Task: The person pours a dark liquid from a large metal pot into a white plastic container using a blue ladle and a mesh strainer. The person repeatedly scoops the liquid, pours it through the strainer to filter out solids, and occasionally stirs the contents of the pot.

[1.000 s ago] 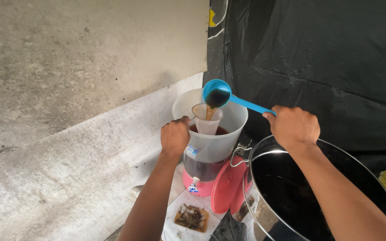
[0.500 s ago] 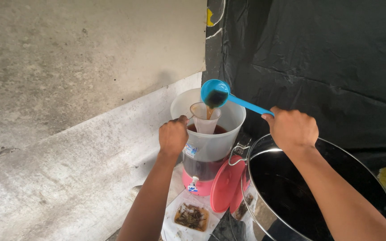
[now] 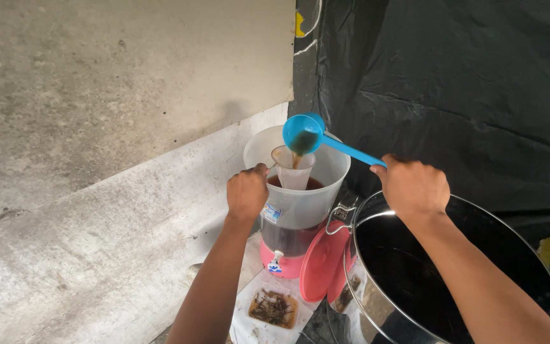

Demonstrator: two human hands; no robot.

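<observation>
Tipped further since before, our blue ladle, clenched in our right hand, pours dark liquid into the funnel our left hand grips, so we seem mid-pour, a refill from the steel pot below our right fist likely next.

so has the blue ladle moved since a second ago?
No, barely. The ladle sits tipped over the funnel in the dispenser, same spot against the dispenser rim; right hand holds its handle.
</observation>
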